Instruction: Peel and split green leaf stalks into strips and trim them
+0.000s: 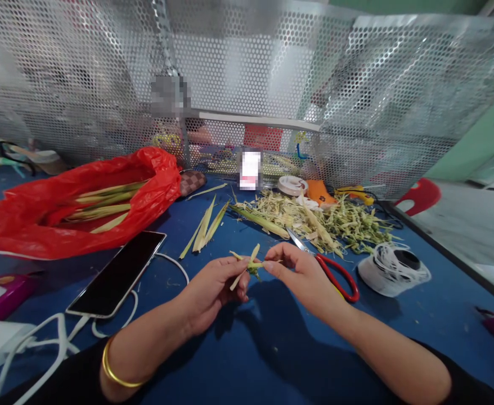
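Observation:
Between my two hands, above the blue table [293, 337], is a small knot of pale green leaf strips [253, 267] with several loose ends sticking out. My left hand [221, 287] pinches its left side between thumb and fingers. The thumb and forefinger of my right hand [295, 270] grip a strip at its right side. Red-handled scissors [350, 284] lie under and beside my right hand, blades pointing away. Beyond my hands are several long dry leaf strips [207, 228] and a heap of shredded leaf pieces [289, 211].
An open red plastic bag [146, 225] with long leaves inside stands at left. Near it lie a black-screened phone [116, 275] and white cable [135, 309]. A spool of white string [393, 273] is at right. A perforated metal screen [247, 67] rises behind the table.

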Demonstrator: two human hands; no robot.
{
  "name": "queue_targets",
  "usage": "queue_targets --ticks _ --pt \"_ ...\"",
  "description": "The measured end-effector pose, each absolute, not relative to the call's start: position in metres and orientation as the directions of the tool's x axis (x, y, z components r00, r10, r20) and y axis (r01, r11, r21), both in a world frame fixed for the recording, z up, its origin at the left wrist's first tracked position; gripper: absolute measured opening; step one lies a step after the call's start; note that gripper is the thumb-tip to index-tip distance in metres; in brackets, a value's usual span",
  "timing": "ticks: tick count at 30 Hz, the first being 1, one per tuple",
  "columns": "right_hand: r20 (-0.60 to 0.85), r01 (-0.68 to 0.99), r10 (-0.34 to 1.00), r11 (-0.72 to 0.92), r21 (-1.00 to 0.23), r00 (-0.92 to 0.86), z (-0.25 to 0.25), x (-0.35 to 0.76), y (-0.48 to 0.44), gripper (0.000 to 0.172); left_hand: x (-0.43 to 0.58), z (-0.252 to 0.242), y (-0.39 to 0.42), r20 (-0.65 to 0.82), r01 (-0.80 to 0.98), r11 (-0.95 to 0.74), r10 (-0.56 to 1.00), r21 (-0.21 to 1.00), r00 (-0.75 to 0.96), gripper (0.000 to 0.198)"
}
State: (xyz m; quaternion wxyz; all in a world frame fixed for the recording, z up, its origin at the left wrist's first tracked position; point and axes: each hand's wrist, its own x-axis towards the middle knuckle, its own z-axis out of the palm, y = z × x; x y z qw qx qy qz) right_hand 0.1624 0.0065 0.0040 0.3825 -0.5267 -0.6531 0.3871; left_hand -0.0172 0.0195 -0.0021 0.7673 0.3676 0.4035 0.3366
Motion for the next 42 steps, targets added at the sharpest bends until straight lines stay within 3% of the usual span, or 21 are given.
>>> queue_targets --ticks 4,8,11,14,19,22,31,37,42 --pt "0.02 0.268 0.973 0.084 -0.96 -0.23 -0.004 0.16 0.01 0.016 -0.017 -0.002 0.019 -0.369 -0.29 0.536 0.801 0.793 0.471 0.014" --pt "0.147 0.358 0.957 0.232 -0.904 -0.249 -0.008 0.16 0.01 0.007 -0.017 0.0 0.016 -0.356 -0.284 0.54 0.787 0.792 0.505 0.021" --pt "0.335 0.48 0.892 0.447 -0.755 -0.303 -0.008 0.162 0.01 0.016 -0.018 0.003 0.015 -0.37 -0.213 0.514 0.796 0.831 0.479 0.028" --pt "0.465 0.566 0.789 0.612 -0.552 -0.4 -0.008 0.164 0.01 0.015 -0.017 0.005 0.015 -0.427 -0.173 0.548 0.781 0.818 0.455 0.024" --pt "0.501 0.639 0.703 0.695 -0.331 -0.504 -0.005 0.165 0.009 0.017 -0.017 0.004 0.018 -0.5 -0.276 0.638 0.75 0.719 0.432 0.016" --pt "0.53 0.66 0.676 0.705 -0.26 -0.513 -0.001 0.167 0.009 0.015 -0.018 0.002 0.018 -0.485 -0.329 0.652 0.742 0.683 0.464 0.014" --pt "0.579 0.651 0.705 0.67 -0.357 -0.408 -0.005 0.173 0.015 0.014 -0.018 0.001 0.022 -0.469 -0.337 0.667 0.723 0.664 0.507 0.014" --pt "0.488 0.561 0.796 0.601 -0.569 -0.358 -0.013 0.168 0.015 0.009 -0.018 -0.004 0.021 -0.462 -0.371 0.655 0.741 0.658 0.488 0.02" --pt "0.54 0.534 0.738 0.67 -0.516 -0.404 -0.01 0.165 0.008 0.004 -0.015 -0.002 0.018 -0.466 -0.345 0.679 0.712 0.648 0.526 0.022"
